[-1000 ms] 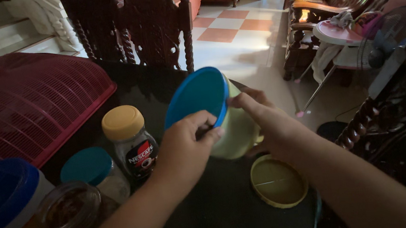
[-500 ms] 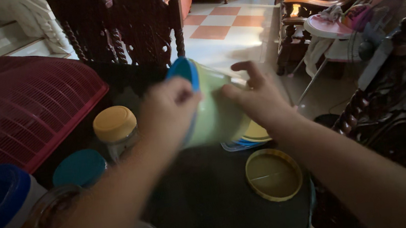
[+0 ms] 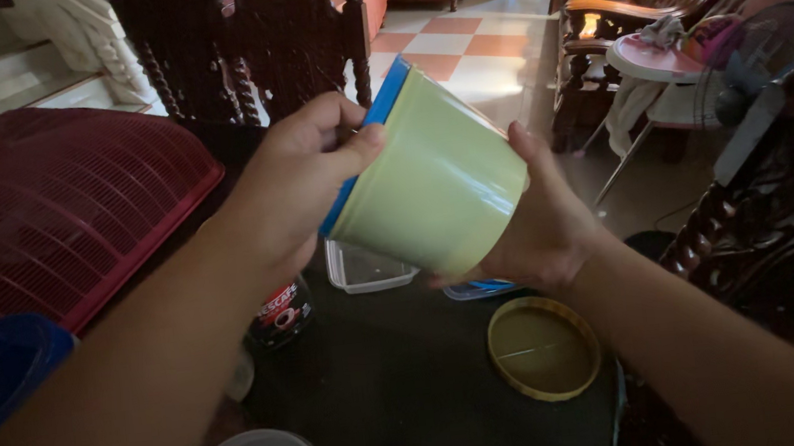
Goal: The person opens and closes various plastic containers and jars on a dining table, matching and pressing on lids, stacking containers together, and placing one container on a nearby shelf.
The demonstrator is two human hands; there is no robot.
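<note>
dark glossy table, checkered tile floor beyond

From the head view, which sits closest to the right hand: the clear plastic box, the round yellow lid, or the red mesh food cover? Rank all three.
From the right hand:
1. Clear plastic box, just left, under the cup.
2. Round yellow lid, below on the dark table; nearly as close.
3. Red mesh food cover, far left.

dark table, yellow lid, clear box
</note>
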